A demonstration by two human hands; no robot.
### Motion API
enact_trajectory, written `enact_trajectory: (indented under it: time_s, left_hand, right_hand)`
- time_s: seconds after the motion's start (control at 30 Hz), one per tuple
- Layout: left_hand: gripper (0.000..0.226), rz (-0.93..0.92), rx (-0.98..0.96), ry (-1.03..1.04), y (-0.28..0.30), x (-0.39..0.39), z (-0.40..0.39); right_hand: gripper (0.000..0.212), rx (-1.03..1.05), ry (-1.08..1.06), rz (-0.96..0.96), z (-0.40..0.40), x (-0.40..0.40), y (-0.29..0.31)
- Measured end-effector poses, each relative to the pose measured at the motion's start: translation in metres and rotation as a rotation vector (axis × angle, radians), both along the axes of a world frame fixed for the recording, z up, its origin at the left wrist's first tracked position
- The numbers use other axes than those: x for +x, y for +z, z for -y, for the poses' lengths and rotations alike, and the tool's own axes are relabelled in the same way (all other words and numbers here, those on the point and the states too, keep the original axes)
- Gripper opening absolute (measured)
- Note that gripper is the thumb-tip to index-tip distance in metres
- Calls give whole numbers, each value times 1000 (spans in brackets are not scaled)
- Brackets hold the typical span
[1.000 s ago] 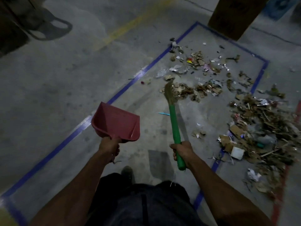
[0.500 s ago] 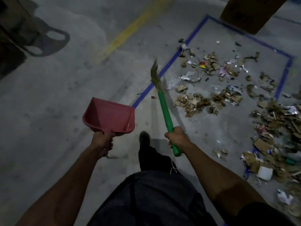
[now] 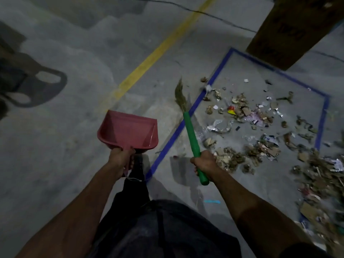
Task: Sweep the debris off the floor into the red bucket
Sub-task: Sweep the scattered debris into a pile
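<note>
A dim, grey concrete floor (image 3: 55,149) was seen under weak light. It was crossed by a yellow painted line (image 3: 154,54) and a thin dark cable (image 3: 223,19), and a rectangle was marked on it in blue tape (image 3: 173,135). A brown cardboard box (image 3: 290,28) was stood at the rectangle's far corner, and a chair-shaped shadow (image 3: 37,86) was cast at the left.

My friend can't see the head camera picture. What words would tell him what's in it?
A person's left hand holds a red dustpan and the right hand grips a green-handled broom, raised above a grey floor. Scattered debris lies to the right, inside blue tape lines.
</note>
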State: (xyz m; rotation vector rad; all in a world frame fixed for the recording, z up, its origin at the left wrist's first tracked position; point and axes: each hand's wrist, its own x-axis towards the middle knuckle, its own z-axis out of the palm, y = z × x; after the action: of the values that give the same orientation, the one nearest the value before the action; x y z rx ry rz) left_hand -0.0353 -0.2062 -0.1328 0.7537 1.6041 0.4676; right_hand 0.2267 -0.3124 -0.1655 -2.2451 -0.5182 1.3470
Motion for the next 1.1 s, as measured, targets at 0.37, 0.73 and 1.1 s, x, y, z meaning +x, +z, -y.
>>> enact_trajectory:
  time_s: [0.37, 0.73, 1.1]
  left_hand:
    - [13, -27, -33, -303, -20, 78, -318]
    - [9, -132, -73, -468, -31, 181, -514]
    - [17, -221, -46, -590, -64, 310, -645]
  right_hand:
    - [14, -48, -239, 11, -236, 40, 2]
    - [18, -69, -253, -82, -419, 109, -26]
    - [16, -221, -694, -351, -529, 226, -88]
